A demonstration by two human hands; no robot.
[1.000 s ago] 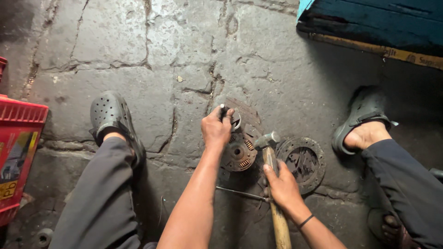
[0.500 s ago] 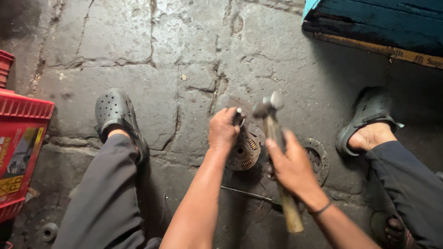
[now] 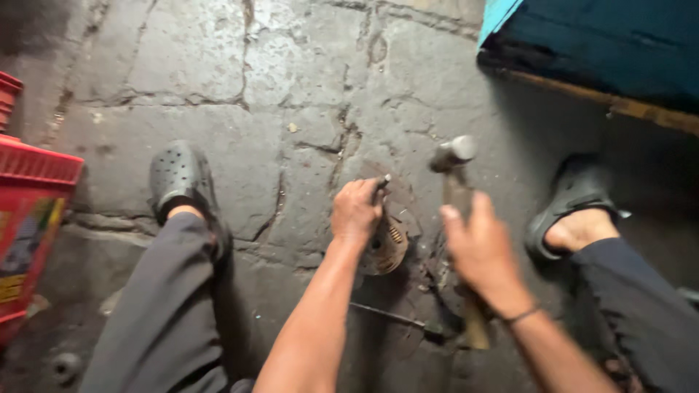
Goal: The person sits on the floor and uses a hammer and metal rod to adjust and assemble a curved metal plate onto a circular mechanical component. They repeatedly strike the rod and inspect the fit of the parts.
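My left hand (image 3: 355, 212) grips a thin metal punch (image 3: 381, 182) and holds it against a round rusty metal disc (image 3: 386, 247) lying on the stone floor. My right hand (image 3: 477, 247) is closed on the wooden handle of a hammer (image 3: 453, 156), raised so its steel head hangs above and to the right of the disc. A second round metal part under my right hand is mostly hidden. My legs in dark trousers frame the work, with black sandals on both feet.
A red plastic crate (image 3: 33, 218) stands at the left edge. A blue-covered block on a wooden edge (image 3: 604, 51) sits at the top right. A thin metal rod (image 3: 393, 316) lies on the cracked stone floor (image 3: 240, 94) near my arms.
The hammer has swung up from beside the disc to a raised position. My left hand has stayed on the punch over the disc.
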